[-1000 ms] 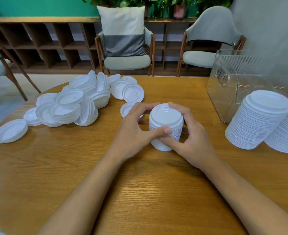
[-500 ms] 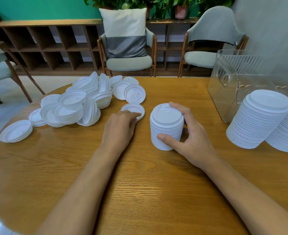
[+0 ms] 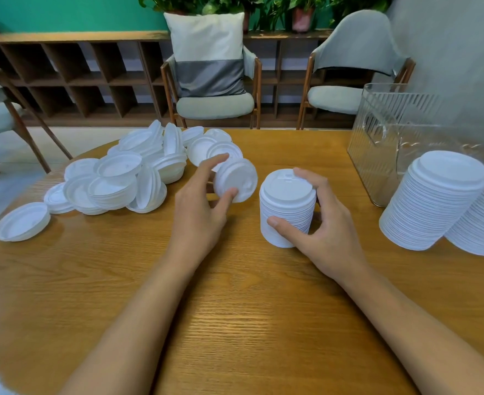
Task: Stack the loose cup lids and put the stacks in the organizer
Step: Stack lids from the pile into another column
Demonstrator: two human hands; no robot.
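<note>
A short stack of white cup lids [image 3: 286, 206] stands upright mid-table. My right hand [image 3: 319, 220] grips it, thumb on its front and fingers curled round the top rim. My left hand [image 3: 203, 206] pinches a single white lid [image 3: 236, 179] between thumb and fingers and holds it tilted above the table, just left of the stack. A heap of loose lids [image 3: 126, 178] lies at the left. The clear ribbed organizer [image 3: 377, 155] stands at the far right.
Two taller lid stacks [image 3: 434, 201] lean at the right edge, in front of the organizer. One lid [image 3: 21, 222] lies apart at the far left near the round table's rim. Chairs and wooden shelving stand beyond the table.
My left hand let go of the stack, reached left to a lid lying near the heap, and now holds that lid lifted off the table. My right hand stayed on the stack.
</note>
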